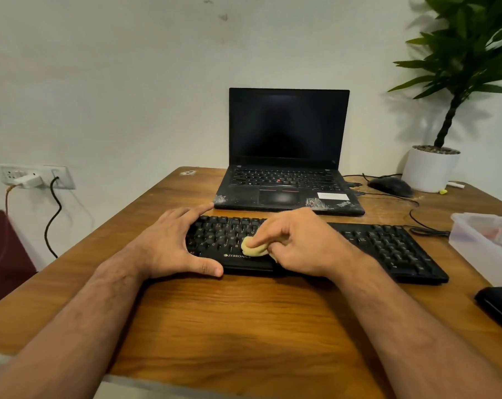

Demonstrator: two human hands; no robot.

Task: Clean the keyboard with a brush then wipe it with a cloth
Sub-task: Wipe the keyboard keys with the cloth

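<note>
Right hand (298, 243) fingers pinch cloth (252, 247) on keyboard (382, 246); left hand (169, 243) spread, steadying it

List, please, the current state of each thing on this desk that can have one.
Laptop: lid open, screen dark.
Keyboard: flat, being wiped.
Cloth: bunched, pressed on keys.
Right hand: grips cloth.
Left hand: steadies the keyboard's left end.
Charger: plugged in.

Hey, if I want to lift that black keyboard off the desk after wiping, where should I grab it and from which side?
Take the keyboard by its two short ends, coming in from left and right. It is long, thin and lies flat on the table, so one-ended lifting would likely tip it. The left hand already holds the left end; the right hand would first have to put down the cloth.
</note>
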